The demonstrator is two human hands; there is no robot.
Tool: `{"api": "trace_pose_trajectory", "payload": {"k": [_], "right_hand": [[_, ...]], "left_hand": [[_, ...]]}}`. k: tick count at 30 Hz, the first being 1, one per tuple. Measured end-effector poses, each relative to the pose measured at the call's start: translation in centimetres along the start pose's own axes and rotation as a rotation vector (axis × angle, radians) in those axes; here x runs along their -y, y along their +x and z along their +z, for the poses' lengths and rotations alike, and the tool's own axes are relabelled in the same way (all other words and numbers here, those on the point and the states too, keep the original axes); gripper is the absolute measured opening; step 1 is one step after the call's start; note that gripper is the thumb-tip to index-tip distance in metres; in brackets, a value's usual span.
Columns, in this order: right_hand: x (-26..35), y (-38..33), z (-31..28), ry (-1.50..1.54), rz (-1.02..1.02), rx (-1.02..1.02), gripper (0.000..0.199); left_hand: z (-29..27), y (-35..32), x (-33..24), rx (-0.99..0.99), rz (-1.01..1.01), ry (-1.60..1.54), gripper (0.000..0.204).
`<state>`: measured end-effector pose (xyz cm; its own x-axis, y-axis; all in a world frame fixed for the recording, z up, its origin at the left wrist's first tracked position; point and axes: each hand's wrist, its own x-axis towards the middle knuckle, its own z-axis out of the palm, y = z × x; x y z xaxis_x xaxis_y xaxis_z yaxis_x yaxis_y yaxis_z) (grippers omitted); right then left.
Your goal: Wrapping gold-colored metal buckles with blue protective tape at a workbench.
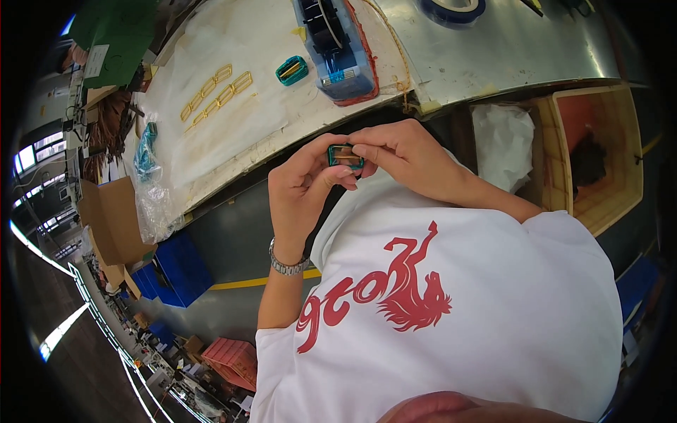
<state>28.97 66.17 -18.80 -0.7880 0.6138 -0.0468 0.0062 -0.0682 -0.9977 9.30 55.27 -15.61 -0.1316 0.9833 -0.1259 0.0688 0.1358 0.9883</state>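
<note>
Below the bench edge, head view: small teal frame (345,156) pinched between left hand (303,187) and right hand (402,158), long axis running hand to hand, both equally near; matching teal frame (291,70) lies on bench (233,42) beside tape dispenser (337,49)

Bright, even overhead light; soft glare on metal desk (508,49) beyond hands (352,166). Strong fisheye bending, black vignette at corners. Centre sharp, rim slightly soft.
</note>
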Motion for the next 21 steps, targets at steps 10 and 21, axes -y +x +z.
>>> {"api": "trace_pose_trajectory", "payload": {"k": [10,21], "right_hand": [[1.1,1.1,0.5,-0.293,-0.005,0.05,0.018],[-0.3,2.3,0.8,0.141,0.233,0.112,0.032]], "left_hand": [[-1.9,-0.6,-1.1,0.004,0.522,0.993,0.048],[-7.7,9.3,-0.5,-0.365,0.58,0.899,0.033]]}}
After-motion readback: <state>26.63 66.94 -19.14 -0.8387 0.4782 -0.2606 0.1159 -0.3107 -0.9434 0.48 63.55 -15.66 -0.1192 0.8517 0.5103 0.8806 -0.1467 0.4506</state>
